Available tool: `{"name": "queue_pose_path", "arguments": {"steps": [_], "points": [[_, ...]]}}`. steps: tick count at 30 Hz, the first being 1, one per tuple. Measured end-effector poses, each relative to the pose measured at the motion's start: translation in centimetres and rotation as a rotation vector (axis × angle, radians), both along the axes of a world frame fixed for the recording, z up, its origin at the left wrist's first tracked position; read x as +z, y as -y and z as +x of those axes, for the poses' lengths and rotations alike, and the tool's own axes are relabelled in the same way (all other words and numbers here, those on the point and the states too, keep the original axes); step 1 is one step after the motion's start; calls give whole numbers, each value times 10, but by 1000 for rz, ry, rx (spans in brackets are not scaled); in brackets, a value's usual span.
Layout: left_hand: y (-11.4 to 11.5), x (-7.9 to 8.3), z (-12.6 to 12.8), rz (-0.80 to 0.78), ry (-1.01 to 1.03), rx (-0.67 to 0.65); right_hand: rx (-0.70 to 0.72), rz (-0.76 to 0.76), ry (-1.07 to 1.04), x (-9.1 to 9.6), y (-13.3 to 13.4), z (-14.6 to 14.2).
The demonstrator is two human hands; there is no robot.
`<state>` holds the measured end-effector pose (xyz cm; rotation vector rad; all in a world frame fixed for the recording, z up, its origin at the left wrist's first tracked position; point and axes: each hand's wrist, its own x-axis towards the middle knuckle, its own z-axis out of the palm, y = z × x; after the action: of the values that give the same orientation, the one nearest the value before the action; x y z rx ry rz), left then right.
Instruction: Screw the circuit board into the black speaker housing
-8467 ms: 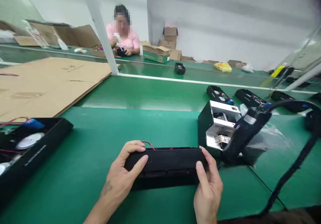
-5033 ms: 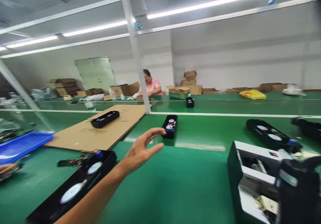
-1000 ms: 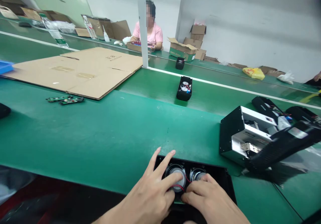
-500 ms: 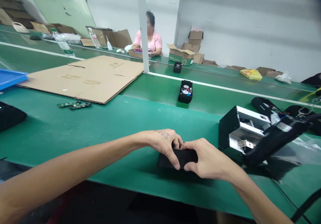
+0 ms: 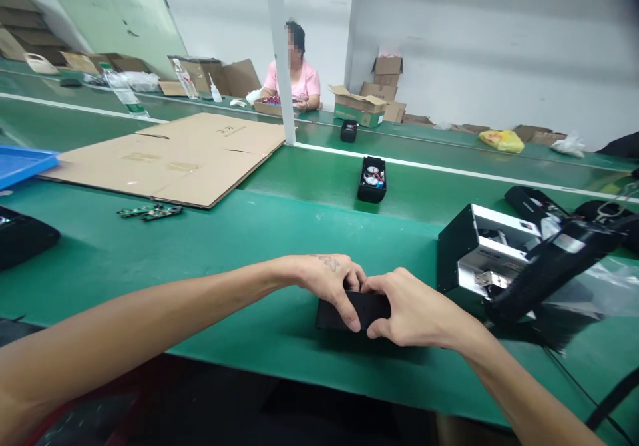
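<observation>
A black box-shaped casing [image 5: 369,307] rests on the green table near its front edge. My left hand [image 5: 333,285] curls over its left part, thumb on the near face and fingers over the far side. From the right, my right hand [image 5: 407,307] grips the same casing between thumb and fingers. The fingertips of both hands almost meet at the far side, where they are partly hidden. A similar black casing [image 5: 372,181], open at the top with round silvery parts and wires inside, stands further back.
At right stands a black-and-silver machine [image 5: 489,253] with a black roll-like part leaning by it. Flat cardboard [image 5: 200,160] and small circuit boards [image 5: 150,212] lie at left, near a blue tray [image 5: 24,165]. A person in pink [image 5: 302,80] sits behind a white post [image 5: 279,53].
Both hands keep their hold on the black casing, with hardly any movement. The view has shifted slightly.
</observation>
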<state>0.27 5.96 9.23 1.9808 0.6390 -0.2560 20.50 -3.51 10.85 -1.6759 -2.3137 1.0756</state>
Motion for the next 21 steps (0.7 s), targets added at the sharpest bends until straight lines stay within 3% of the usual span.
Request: {"name": "queue_pose_path", "arguments": {"steps": [13, 21], "points": [[0, -6, 2, -94, 49, 53, -36, -122, -131, -6, -11, -5], [-2, -8, 1, -109, 38, 48, 0, -38, 50, 1, -2, -2]]}}
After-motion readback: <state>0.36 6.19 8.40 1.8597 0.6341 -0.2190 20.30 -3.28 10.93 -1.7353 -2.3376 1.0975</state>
